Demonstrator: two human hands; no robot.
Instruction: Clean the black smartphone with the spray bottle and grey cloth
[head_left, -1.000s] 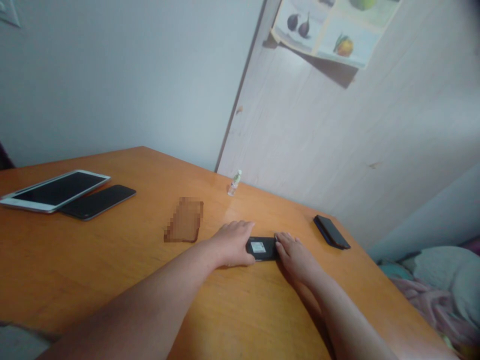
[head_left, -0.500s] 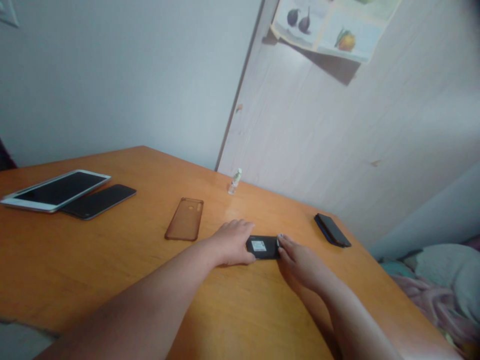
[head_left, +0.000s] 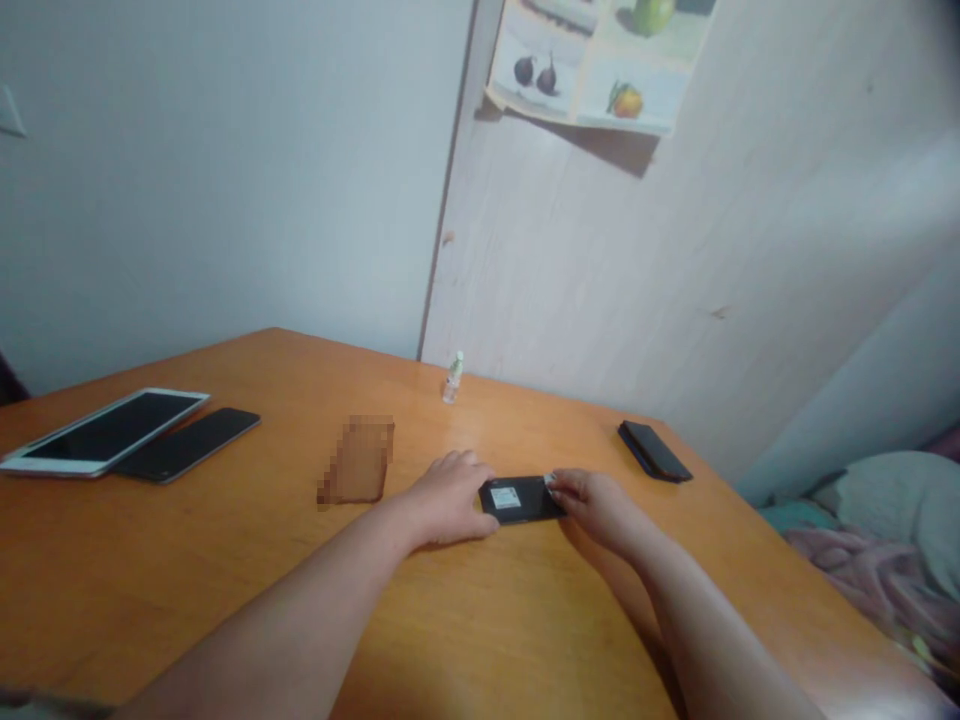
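Note:
A black phone (head_left: 529, 503) with a white label (head_left: 505, 498) on its upper face lies on the wooden table between my hands. My left hand (head_left: 452, 500) grips its left end, thumb along the near edge and fingers over the far one. At the far right corner, my right hand (head_left: 592, 503) has its thumb and fingers pinched together. Something small and pale shows at those fingertips, too small to name. Left of my left hand lies a brown phone case (head_left: 365, 460), partly blurred into blocks.
A small clear bottle (head_left: 452, 378) stands near the wall. At the left, a white tablet (head_left: 112, 430) lies beside a dark phone (head_left: 191, 447). A dark wallet-like case (head_left: 654, 450) rests near the table's right edge, with bedding (head_left: 885, 540) beyond.
My right fingers have shifted into a pinch at the phone's far right corner, and more of its right end shows. My left hand keeps its grip. The camera view has tilted slightly.

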